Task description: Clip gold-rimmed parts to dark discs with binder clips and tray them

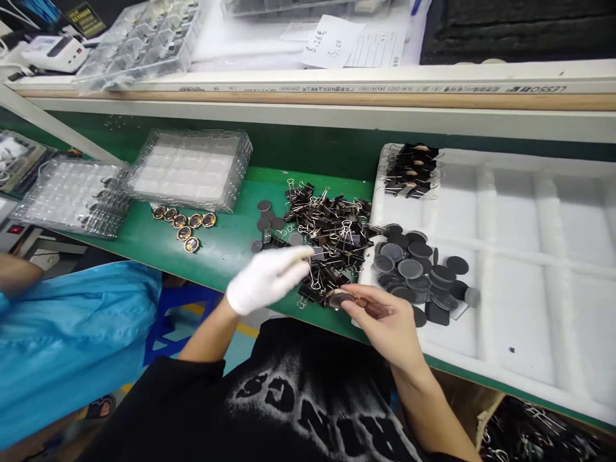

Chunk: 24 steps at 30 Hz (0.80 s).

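My left hand (269, 277), in a white glove, reaches to the left side of a pile of black binder clips (332, 218) on the green table. Its thumb and fingers are slightly apart, their tips beside a clip. My bare right hand (385, 321) pinches a dark round disc (339, 298) between thumb and fingers, in front of the pile near the table's edge. Loose dark discs (418, 269) lie heaped on the left part of a white tray (491, 301). A few more grey discs (264, 215) lie left of the clips.
Clipped pieces (414, 170) stand in the tray's back left corner. Gold-rimmed round parts (183, 233) lie near stacked clear trays (187, 167) at the left. A white shelf edge (308, 115) crosses above the table. A person in blue (72, 359) sits at the left.
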Available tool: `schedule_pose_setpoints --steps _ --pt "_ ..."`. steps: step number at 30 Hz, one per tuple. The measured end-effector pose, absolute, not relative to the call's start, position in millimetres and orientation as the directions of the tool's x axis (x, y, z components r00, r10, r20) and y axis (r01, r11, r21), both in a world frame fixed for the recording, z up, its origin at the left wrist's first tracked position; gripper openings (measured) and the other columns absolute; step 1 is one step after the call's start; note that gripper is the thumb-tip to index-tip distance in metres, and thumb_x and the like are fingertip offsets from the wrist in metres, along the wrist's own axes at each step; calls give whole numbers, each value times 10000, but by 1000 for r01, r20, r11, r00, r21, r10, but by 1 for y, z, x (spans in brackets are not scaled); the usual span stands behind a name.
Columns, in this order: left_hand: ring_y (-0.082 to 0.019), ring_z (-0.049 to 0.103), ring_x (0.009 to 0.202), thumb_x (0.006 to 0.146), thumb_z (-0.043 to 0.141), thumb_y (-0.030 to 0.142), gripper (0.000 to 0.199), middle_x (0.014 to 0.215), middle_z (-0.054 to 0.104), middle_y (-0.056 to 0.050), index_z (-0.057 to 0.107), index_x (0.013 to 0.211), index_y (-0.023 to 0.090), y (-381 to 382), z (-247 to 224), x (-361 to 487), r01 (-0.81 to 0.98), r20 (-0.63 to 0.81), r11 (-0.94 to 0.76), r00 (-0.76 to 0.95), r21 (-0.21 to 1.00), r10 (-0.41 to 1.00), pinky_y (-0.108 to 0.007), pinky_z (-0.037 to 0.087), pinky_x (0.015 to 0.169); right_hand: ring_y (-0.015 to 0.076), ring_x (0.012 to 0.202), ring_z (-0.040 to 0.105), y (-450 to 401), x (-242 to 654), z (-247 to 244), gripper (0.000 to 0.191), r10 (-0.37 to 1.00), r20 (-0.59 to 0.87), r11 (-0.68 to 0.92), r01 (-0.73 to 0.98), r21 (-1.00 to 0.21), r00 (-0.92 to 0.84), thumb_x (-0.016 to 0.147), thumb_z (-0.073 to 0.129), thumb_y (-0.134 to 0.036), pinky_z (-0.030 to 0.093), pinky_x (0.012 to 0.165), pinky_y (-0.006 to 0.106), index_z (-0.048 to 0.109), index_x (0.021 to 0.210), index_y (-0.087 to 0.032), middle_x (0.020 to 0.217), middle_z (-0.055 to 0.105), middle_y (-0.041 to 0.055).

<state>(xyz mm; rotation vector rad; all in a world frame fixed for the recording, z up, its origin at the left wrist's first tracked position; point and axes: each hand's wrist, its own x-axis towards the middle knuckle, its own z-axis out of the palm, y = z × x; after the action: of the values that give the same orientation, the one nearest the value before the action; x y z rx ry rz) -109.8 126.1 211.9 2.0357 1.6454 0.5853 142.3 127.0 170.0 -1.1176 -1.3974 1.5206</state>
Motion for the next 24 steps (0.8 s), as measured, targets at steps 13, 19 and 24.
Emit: schedule_pose_setpoints --steps 13,19,24 --pt "-139 568 675 949 602 407 301 701 621 11 601 730 201 186 203 -159 717 182 70 -269 694 946 -283 460 655 198 877 773 120 127 170 167 876 -119 -286 -305 -908 -467 887 772 -342 657 732 325 717 1005 -238 1249 745 114" --pt "-124 602 607 952 613 369 243 663 657 30 618 754 229 127 214 -78 522 52 57 -193 851 980 -276 507 629 220 885 784 123 108 171 195 894 -33 -164 -256 -953 -448 872 780 -384 658 808 376 769 1012 -249 1471 618 139" --pt "-126 590 634 854 697 313 121 716 643 26 608 853 232 112 206 -76 608 162 -136 13 782 987 -279 506 650 215 873 774 125 119 167 164 898 -43 -167 -248 -954 -438 837 816 -277 635 732 316 810 1001 -280 1021 804 66"
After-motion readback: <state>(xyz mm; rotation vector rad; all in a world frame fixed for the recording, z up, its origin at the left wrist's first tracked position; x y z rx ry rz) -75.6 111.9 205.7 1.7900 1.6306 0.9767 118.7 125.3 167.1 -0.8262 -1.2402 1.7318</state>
